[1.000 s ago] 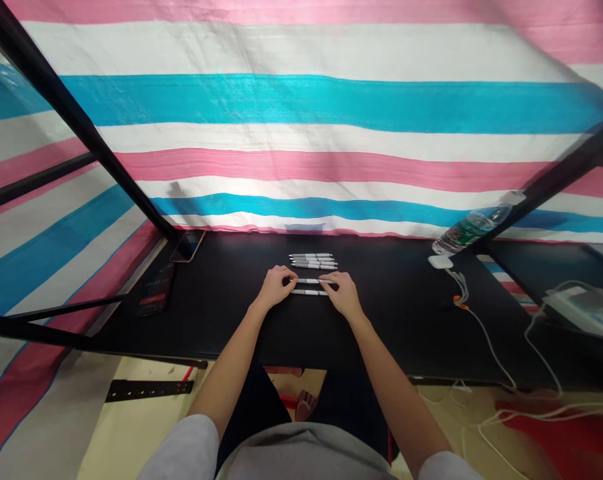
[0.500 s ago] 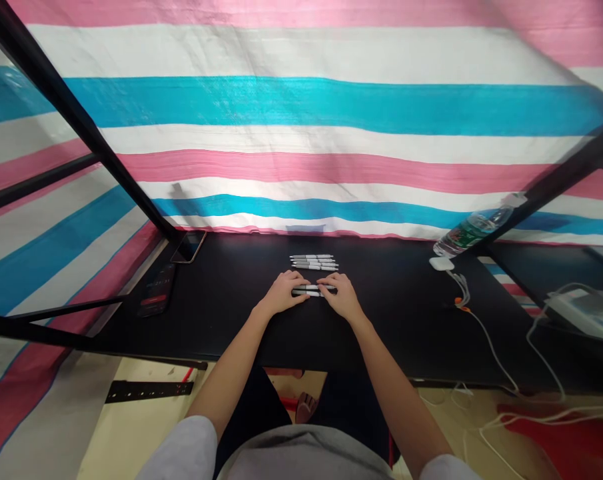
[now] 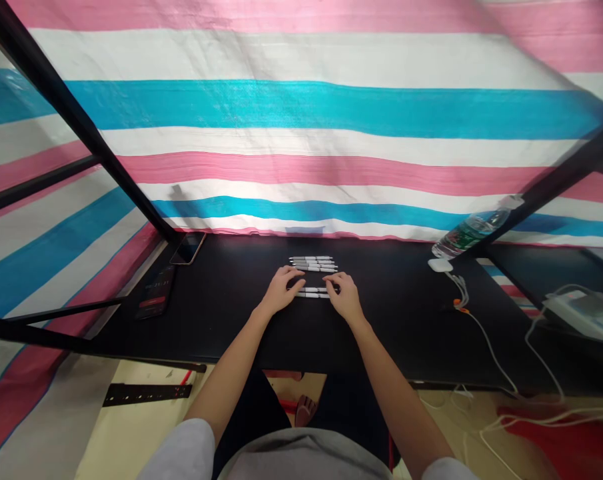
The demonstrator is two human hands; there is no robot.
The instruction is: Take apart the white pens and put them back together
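Note:
Two white pens with grey grips [image 3: 313,292] lie side by side on the black tabletop, between my hands. At their left end is my left hand [image 3: 282,289], its thumb and fingers apart and the thumb close to the pens. My right hand [image 3: 344,293] is at their right end with bent, parted fingers, covering the pen tips there. Beyond both hands, a group of several matching pens [image 3: 312,264] lies in a close, parallel row. Whether a fingertip still touches the nearer pens is hard to see.
Two phones, one at the back [image 3: 188,248] and one nearer [image 3: 154,292], lie on the left. A water bottle [image 3: 474,232], a white charger [image 3: 440,265] and cables stand at the right. Black frame bars and a striped sheet [image 3: 301,107] enclose the table.
The farther of the two near pens was drawn toward me until it lay against the other. My fingers have since come off it and spread, reaching slightly farther forward.

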